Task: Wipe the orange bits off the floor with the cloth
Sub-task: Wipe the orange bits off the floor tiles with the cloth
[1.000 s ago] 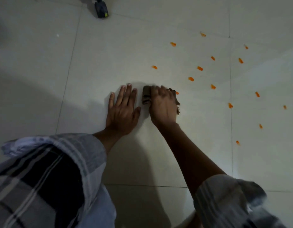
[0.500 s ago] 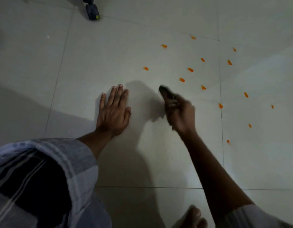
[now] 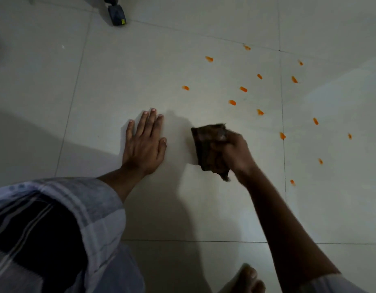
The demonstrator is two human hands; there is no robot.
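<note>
Left hand [image 3: 143,144]: flat on the floor [image 3: 98,81], fingers spread, bracing.
Right hand [image 3: 233,153]: grip closed round the dark cloth [image 3: 208,149], arm stretched forward.
Orange bits [image 3: 243,89]: scattered ahead and right of that grip.

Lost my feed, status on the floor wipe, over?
Left hand flat on floor. Right hand clutching cloth. Orange bits still scattered beyond the cloth. Nothing blocking.

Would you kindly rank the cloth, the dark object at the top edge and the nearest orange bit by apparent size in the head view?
1. cloth
2. dark object, though farther away, so unsure
3. orange bit
</note>
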